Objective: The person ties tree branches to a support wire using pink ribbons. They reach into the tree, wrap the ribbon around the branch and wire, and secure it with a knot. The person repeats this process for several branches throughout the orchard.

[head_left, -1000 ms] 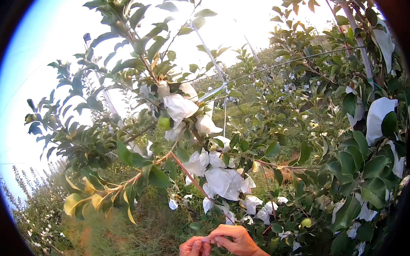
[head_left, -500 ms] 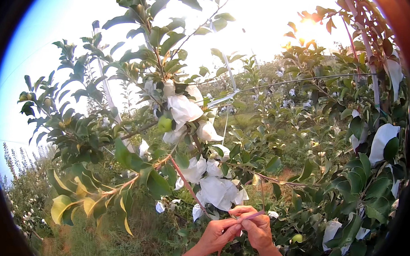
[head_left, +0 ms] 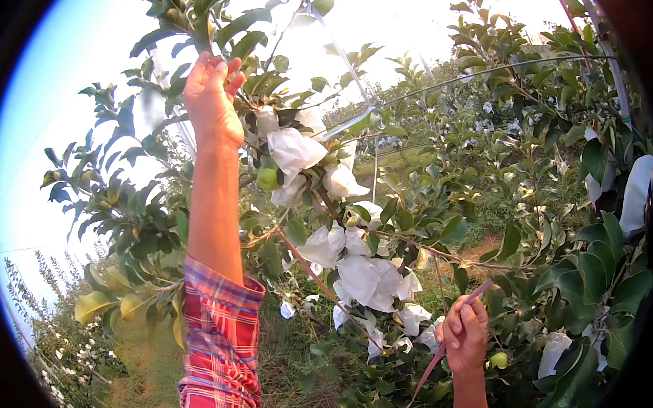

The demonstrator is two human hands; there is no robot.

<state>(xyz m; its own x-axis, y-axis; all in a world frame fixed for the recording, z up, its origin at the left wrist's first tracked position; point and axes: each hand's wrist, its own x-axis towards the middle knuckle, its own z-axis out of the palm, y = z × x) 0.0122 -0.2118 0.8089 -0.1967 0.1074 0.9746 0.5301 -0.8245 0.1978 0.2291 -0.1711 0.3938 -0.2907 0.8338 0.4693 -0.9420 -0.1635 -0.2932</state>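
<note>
My left hand (head_left: 213, 99) is raised at the upper left among the apple tree's leaves (head_left: 196, 23). Its fingers point up and stand partly apart, touching or almost touching the foliage; nothing shows in them. Low on the right, my right hand (head_left: 466, 331) is closed around a long pink strip (head_left: 430, 366). One end of the strip sticks out above the fist, and the rest hangs toward the lower edge. Between the hands, white fruit bags (head_left: 296, 152) cluster on the branches, with a green apple (head_left: 268, 178) beside them.
A wire (head_left: 482, 69) runs across the upper right to a pole (head_left: 615, 63). A thin reddish line (head_left: 313, 274) slants down through the middle. Leafy branches (head_left: 590, 278) crowd the right side, near another green apple (head_left: 499, 360). Yellowing leaves (head_left: 96, 305) hang at the left.
My hands were together on the pink strip at the bottom centre. The left has let go and risen to the upper-left leaves; the right has moved rightward and up with the strip.
</note>
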